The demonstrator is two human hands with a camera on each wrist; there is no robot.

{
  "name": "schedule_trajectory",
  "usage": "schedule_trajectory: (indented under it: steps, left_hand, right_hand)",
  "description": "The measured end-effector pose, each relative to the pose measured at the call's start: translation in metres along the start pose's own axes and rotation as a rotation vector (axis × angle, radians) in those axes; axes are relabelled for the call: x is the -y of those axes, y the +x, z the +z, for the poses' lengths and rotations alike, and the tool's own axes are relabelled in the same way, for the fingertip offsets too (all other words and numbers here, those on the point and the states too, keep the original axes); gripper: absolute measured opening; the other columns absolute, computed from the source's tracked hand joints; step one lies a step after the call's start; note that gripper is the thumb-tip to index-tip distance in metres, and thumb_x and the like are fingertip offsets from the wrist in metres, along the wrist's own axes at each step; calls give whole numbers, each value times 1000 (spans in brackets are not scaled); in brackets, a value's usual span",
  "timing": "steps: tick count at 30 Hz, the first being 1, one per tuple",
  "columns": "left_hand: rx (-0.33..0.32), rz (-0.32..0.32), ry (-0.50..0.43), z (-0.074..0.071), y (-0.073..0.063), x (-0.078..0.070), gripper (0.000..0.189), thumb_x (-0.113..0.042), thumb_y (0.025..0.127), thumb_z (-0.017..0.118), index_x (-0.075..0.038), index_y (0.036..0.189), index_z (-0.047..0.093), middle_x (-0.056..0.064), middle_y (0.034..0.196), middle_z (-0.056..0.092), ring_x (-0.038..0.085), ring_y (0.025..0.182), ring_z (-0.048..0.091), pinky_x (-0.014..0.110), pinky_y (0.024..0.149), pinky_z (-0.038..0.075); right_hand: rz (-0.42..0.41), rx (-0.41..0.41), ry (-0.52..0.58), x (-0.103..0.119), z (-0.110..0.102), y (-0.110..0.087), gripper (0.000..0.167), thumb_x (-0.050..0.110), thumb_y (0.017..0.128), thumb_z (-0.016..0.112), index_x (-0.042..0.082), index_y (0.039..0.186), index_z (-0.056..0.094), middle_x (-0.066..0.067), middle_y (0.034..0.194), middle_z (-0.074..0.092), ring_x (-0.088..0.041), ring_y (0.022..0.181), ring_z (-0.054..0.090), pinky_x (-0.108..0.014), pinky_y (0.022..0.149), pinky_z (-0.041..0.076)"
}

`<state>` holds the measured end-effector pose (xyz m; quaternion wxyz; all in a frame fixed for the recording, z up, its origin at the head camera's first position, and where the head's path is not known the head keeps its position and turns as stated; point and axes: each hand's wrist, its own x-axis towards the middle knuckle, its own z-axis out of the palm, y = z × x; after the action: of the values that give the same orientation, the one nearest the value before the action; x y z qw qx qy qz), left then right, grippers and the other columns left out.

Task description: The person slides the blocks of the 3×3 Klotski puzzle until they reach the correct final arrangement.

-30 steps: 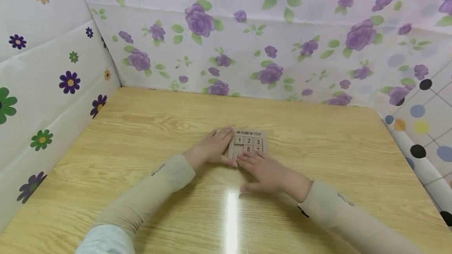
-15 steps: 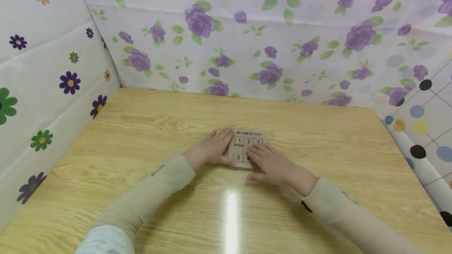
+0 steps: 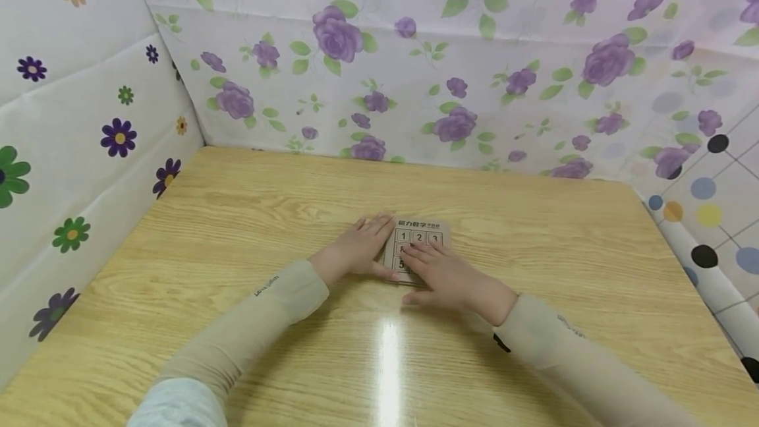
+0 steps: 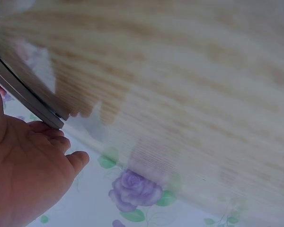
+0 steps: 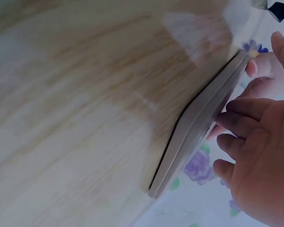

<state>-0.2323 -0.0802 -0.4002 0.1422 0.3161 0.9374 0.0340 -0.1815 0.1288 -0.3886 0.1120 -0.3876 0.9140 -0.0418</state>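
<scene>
A flat grey number slide puzzle (image 3: 404, 236) lies on the wooden table, with tiles 1, 2 and 3 along its top row and a 5 at lower left. My left hand (image 3: 360, 246) rests along its left side, fingers extended and thumb at the lower left corner. Fingers of my right hand (image 3: 450, 279) lie stretched over the middle tiles, hiding several of them, while its thumb is held apart near the table. From the right wrist, the puzzle's side edge (image 5: 199, 123) shows, with right fingertips (image 5: 225, 118) at its face.
The wood-grain table (image 3: 284, 203) spreads around the puzzle and reflects a bright light strip in front. Behind it hangs a purple-flowered cloth (image 3: 415, 97). A daisy-patterned cloth (image 3: 83, 170) stands at left and a dotted one (image 3: 729, 236) at right.
My right hand shifted right across the puzzle, then back left. A tile now fills the formerly vacant left slot of the middle row. The left hand stayed in place.
</scene>
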Motion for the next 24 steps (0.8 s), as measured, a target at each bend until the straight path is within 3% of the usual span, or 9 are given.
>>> schedule_trajectory:
  steps: [7,16,24]
  left_hand:
    - [3,1,-9,0,0,0,113,-71,77,57,-4,153,7,12,160,4,25,148,4,45,121,7]
    - [1,0,-17,0,1,1,114,-71,76,57,-4,153,7,12,160,4,25,148,4,46,121,6]
    - [0,4,-17,0,2,1,113,-71,77,57,-4,153,8,13,160,5,26,148,5,46,121,6]
  right_hand:
    - [14,-5,45,-7,0,-11,80,53,92,52,1,148,29,-15,156,25,-35,145,16,-52,119,11]
    - [71,-16,33,-17,-5,-32,78,48,92,56,-5,144,33,-23,150,33,-40,142,24,-54,118,15]
    - [48,-17,42,-16,-4,-29,78,50,92,55,-3,145,33,-19,151,32,-38,142,23,-54,118,14]
